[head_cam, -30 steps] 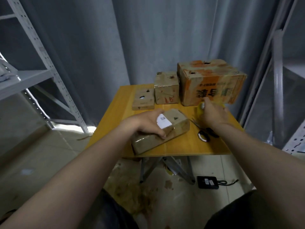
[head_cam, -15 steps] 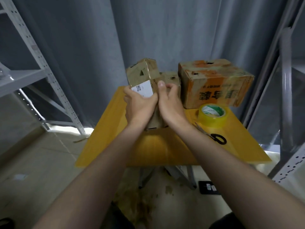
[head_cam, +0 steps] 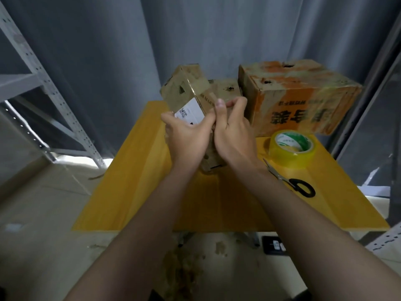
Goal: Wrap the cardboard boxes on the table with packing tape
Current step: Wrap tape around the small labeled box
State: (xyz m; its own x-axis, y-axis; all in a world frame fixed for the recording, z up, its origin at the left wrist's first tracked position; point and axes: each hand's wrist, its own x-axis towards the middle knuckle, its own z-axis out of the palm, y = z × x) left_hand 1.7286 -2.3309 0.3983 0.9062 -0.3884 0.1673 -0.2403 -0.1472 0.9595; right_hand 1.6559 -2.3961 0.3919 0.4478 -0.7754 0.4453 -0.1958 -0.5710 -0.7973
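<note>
Yellow table (head_cam: 141,192), large orange-printed box (head_cam: 303,101) at its back right. Long taped box (head_cam: 186,88) is up on end mid-table, tilted left, gripped by both hands; can't tell if its lower end touches the top. Left hand (head_cam: 186,140) wraps its left side by the white label. Right hand (head_cam: 234,137) curls round the right side, thumb up along the edge. Tape roll (head_cam: 293,152) lies flat in front of the large box, with scissors (head_cam: 290,183) just beside it, nearer the person.

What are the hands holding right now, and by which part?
Both hold the small cardboard box, tilted on end. The left hand grips its lower left side by the white label, and the right hand grips its lower right side.
</note>
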